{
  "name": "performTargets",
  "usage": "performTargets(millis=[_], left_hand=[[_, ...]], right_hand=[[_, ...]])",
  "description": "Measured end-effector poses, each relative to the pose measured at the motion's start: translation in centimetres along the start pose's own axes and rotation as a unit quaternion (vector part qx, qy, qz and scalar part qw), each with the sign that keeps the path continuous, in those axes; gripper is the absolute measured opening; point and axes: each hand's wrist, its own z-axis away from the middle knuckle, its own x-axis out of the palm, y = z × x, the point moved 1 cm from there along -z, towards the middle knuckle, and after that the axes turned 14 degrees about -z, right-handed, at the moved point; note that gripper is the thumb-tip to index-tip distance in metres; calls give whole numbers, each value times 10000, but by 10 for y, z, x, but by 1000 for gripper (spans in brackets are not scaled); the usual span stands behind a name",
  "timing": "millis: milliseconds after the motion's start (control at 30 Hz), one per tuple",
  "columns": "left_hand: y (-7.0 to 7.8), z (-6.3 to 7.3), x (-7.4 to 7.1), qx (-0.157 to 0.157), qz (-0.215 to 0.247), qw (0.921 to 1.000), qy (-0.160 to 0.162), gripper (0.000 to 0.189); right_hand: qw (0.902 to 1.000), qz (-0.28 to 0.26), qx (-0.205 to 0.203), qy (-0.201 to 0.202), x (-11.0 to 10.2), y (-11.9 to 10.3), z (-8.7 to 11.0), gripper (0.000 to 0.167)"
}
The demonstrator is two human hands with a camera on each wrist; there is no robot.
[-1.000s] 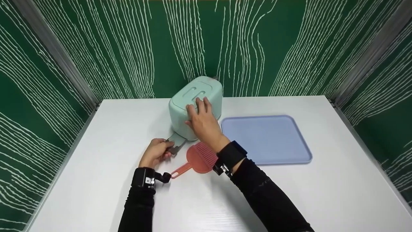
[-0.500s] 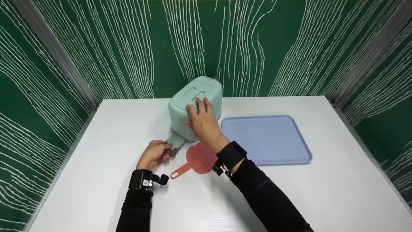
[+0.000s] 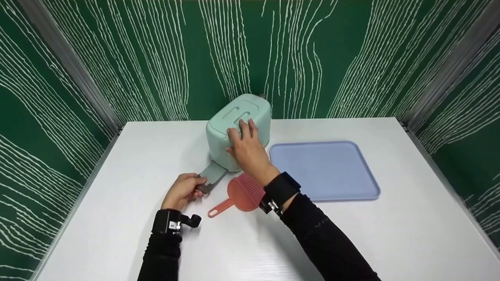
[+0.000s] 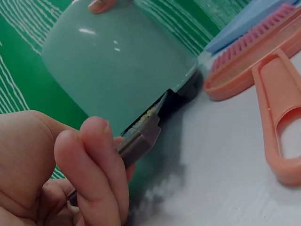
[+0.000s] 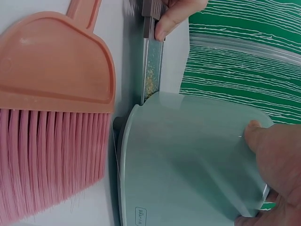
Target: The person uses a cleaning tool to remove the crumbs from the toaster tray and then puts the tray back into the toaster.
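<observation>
My left hand (image 3: 183,189) pinches the grey end of a crumb tray (image 3: 213,175), which sticks out from the lower end of a mint-green toaster (image 3: 220,148). Yellowish crumbs show on the crumb tray (image 5: 151,70) in the right wrist view. Seen from the left wrist, the thumb side of the hold is partly hidden behind the fingers. My right hand (image 3: 252,152) rests on the toaster, its spread fingers on the top near the slots and the thumb against the side. Below the right forearm lies an orange hand brush (image 3: 239,197) with pink bristles, close to the toaster.
A pale blue rectangular tray (image 3: 324,169) lies right of the toaster on the white table (image 3: 117,187). Green walls (image 3: 156,58) with white wavy lines stand at the back and both sides. The right forearm reaches over part of the brush.
The left hand has moved toward the near left, drawing the crumb tray further out of the toaster. The right hand and the toaster have stayed in place.
</observation>
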Motion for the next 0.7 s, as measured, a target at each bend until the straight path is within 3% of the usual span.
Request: performTargets(millis=[200, 700], left_hand=[[-2, -1, 0, -57, 108, 9999, 68, 11], [-4, 8, -6, -48, -59, 9998, -162, 10]], right_hand=[[9999, -146, -9, -9, 0, 1, -1, 46], [9992, -306, 228, -77, 0, 1, -2, 47]])
